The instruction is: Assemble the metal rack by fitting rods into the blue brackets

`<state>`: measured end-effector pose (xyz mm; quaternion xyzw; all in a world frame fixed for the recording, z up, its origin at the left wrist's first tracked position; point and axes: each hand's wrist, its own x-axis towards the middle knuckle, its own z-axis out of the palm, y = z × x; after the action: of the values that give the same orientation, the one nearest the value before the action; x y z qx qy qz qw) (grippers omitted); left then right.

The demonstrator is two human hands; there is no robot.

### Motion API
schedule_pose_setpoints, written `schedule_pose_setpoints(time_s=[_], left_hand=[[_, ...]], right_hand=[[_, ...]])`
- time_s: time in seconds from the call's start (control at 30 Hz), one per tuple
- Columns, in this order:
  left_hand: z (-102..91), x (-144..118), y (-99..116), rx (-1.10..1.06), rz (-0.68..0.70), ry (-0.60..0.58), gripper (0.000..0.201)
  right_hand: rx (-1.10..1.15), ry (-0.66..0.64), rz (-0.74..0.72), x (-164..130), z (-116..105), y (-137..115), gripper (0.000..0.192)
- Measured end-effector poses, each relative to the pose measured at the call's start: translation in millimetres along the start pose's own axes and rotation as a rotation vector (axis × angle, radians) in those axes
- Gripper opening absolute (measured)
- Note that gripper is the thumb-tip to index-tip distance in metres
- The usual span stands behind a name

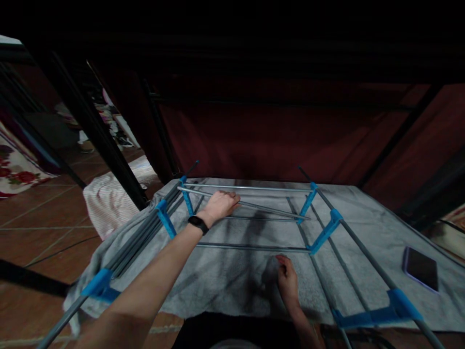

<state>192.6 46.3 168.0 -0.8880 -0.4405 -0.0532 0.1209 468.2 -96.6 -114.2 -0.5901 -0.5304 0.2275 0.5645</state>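
A frame of grey metal rods and blue plastic connectors (321,237) lies on a grey blanket (366,228). My left hand (221,205) reaches forward and grips a loose grey rod (271,210) that slants across the frame's far end. A black band sits on that wrist. My right hand (286,278) rests on the blanket nearer to me, fingers curled just below a cross rod (250,247), holding nothing that I can see.
A phone (420,268) lies on the blanket at the right. Dark metal posts (90,126) and dark red fabric (276,140) stand behind. To the left are tiled floor (32,218), a striped white cloth (105,201) and a floral fabric (16,169).
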Motion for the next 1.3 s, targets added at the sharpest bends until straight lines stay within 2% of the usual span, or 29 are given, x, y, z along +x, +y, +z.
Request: schedule_pose_setpoints(time_s=[0.13,0.27,0.43,0.53,0.63,0.77,0.87,0.97,1.03,1.2,1.3], left_hand=[[30.7,-27.0,21.3,-0.039,-0.074,0.002,0.025],[62.8,-57.5,39.0,-0.104,-0.133,-0.013,0.030],[89.3,-84.8,55.3,-0.165,-0.105,-0.030,0.030],[97.7,-93.6,63.9,-0.177,-0.070,-0.046,0.028],[104.8,-99.4,69.4,-0.172,-0.053,-0.056,0.027],[113.6,-104.6,69.7,-0.121,-0.030,-0.080,0.021],[118.5,-105.4,67.3,-0.070,-0.014,-0.088,0.033],[121.6,-102.8,65.2,-0.041,0.005,-0.080,0.036],[122.8,-100.3,64.2,-0.029,0.018,-0.073,0.036],[125.1,-96.1,60.7,-0.002,0.003,-0.062,0.036],[127.5,-95.4,57.9,0.006,0.003,-0.048,0.037]], right_hand=[[0.078,0.012,0.081,-1.0,-2.6,-1.8,0.031],[0.186,0.041,0.187,3.4,-4.8,-17.3,0.029],[0.451,0.063,0.360,23.9,-5.3,-37.0,0.032],[0.665,0.041,0.494,40.1,-6.1,-36.0,0.029],[0.784,-0.021,0.565,55.0,-8.5,-27.3,0.023],[0.736,-0.049,0.554,69.1,-10.4,-14.4,0.023],[0.688,-0.063,0.522,73.6,-9.3,-8.6,0.019],[0.686,-0.076,0.503,75.1,-7.8,-6.9,0.015],[0.720,-0.068,0.541,76.5,-7.2,-8.0,0.012],[0.856,0.011,0.759,86.8,-9.2,-14.6,0.007],[0.874,0.064,0.825,96.2,-13.7,-16.4,0.007]])
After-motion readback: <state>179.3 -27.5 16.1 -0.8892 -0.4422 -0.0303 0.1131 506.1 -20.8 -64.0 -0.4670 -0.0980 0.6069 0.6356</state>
